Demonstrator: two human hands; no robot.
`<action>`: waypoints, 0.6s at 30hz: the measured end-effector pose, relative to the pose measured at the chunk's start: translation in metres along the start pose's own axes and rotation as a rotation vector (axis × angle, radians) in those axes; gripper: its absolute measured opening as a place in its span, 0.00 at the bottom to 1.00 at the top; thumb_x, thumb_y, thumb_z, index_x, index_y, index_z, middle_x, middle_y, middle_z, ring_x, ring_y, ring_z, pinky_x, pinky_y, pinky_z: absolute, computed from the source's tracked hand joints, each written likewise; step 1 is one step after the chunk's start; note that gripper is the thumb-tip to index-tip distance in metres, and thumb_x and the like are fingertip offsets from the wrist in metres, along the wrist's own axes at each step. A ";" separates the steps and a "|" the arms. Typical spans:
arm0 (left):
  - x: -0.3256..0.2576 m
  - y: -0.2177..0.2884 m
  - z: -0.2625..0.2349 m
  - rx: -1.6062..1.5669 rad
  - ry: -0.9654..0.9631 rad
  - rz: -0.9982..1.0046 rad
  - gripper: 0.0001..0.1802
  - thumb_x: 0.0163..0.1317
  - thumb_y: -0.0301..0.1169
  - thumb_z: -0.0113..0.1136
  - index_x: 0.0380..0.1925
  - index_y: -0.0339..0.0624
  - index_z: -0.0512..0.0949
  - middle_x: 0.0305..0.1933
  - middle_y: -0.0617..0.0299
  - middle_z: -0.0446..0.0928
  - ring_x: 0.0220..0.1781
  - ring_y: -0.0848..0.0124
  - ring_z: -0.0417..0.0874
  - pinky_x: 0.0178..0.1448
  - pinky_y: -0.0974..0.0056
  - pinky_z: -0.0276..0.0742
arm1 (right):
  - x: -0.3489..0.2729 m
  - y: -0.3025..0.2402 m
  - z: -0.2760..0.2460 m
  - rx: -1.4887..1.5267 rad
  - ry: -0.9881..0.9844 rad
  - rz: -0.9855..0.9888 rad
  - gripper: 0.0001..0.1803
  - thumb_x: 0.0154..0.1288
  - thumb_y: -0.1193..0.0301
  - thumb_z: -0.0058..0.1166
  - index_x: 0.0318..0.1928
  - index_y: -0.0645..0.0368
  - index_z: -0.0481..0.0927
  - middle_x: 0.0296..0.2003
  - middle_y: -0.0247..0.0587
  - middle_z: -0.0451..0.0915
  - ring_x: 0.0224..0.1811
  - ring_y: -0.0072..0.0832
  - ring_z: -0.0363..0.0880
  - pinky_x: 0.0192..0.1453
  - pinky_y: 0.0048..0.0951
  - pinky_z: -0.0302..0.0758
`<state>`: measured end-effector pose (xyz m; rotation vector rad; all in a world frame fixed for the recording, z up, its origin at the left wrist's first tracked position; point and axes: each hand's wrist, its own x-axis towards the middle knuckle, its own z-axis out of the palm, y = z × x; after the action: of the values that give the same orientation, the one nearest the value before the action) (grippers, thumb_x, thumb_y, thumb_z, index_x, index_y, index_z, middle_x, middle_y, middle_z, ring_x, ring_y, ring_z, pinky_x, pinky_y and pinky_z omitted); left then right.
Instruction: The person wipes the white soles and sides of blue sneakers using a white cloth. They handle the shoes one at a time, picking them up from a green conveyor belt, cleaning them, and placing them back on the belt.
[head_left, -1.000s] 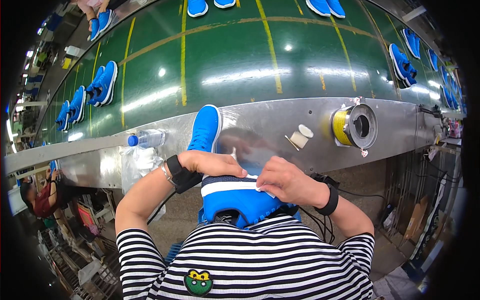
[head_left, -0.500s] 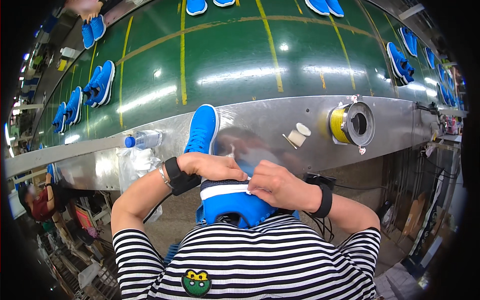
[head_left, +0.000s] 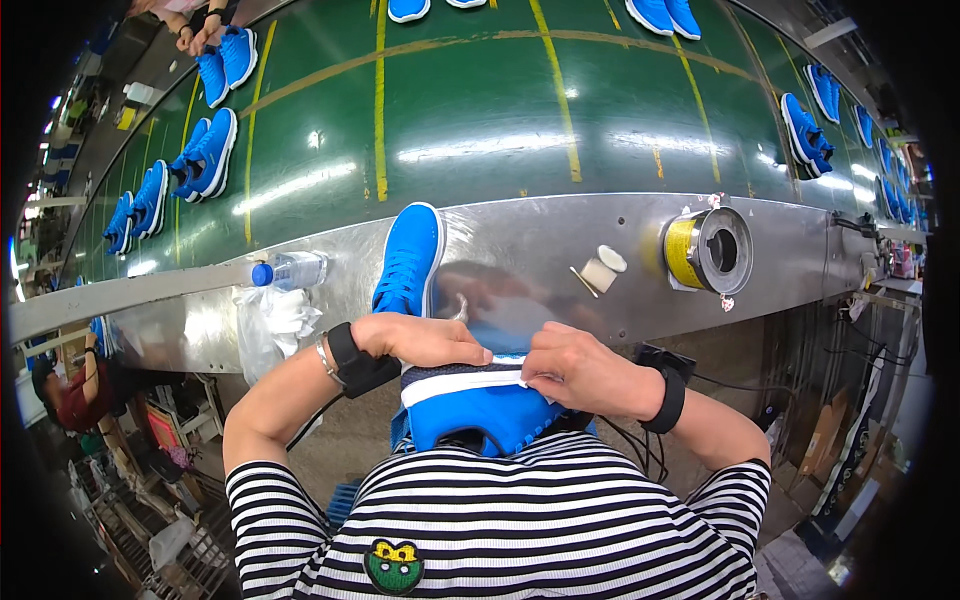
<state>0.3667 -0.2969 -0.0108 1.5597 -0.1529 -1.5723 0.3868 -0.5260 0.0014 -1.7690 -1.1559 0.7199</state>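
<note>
A blue sneaker (head_left: 462, 415) with a white midsole and dark outsole lies on its side against my striped shirt. My left hand (head_left: 428, 342) is closed on the sneaker, its thumb lying along the sole edge. Bent and pinched together, the fingers of my right hand (head_left: 590, 374) press against the white midsole farther right. A small white bit shows at those fingertips, too small to name. Just beyond my left hand, a second blue sneaker (head_left: 408, 262) stands on the metal ledge (head_left: 540, 240), toe pointing away.
On the ledge are a yellow-labelled round tin (head_left: 683, 252), a small white pot (head_left: 600, 274) with a thin stick, and a plastic bottle (head_left: 296, 270) above a clear bag (head_left: 262, 335). More blue sneakers (head_left: 212, 155) ride the green conveyor (head_left: 480, 110). Another person's hands (head_left: 205, 35) touch shoes at far left.
My right hand has slid a little to the right along the midsole. The left hand still holds the sneaker in place. At far left, the other person's hands show more fully.
</note>
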 end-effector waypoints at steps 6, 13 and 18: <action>-0.001 0.003 0.001 0.013 -0.022 0.025 0.28 0.62 0.49 0.42 0.42 0.31 0.75 0.40 0.54 0.78 0.41 0.69 0.76 0.47 0.67 0.70 | 0.016 -0.009 0.015 0.104 0.058 -0.095 0.03 0.48 0.77 0.56 0.26 0.60 0.77 0.25 0.39 0.71 0.32 0.34 0.69 0.36 0.31 0.68; -0.004 0.002 0.005 -0.082 -0.007 0.045 0.29 0.63 0.49 0.42 0.43 0.31 0.75 0.41 0.56 0.78 0.41 0.71 0.76 0.48 0.68 0.70 | -0.003 0.002 -0.007 0.286 -0.041 0.186 0.03 0.52 0.73 0.57 0.30 0.57 0.79 0.27 0.35 0.74 0.33 0.29 0.70 0.38 0.27 0.69; -0.001 0.001 0.006 -0.087 0.005 0.033 0.29 0.62 0.50 0.42 0.42 0.31 0.75 0.40 0.56 0.78 0.41 0.72 0.75 0.48 0.68 0.70 | -0.005 -0.001 -0.003 -0.011 0.037 -0.020 0.04 0.50 0.73 0.58 0.29 0.57 0.78 0.27 0.37 0.73 0.33 0.33 0.70 0.37 0.29 0.69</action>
<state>0.3619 -0.2999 -0.0086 1.4862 -0.1055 -1.5294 0.3866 -0.5315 0.0037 -1.7703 -1.1535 0.6666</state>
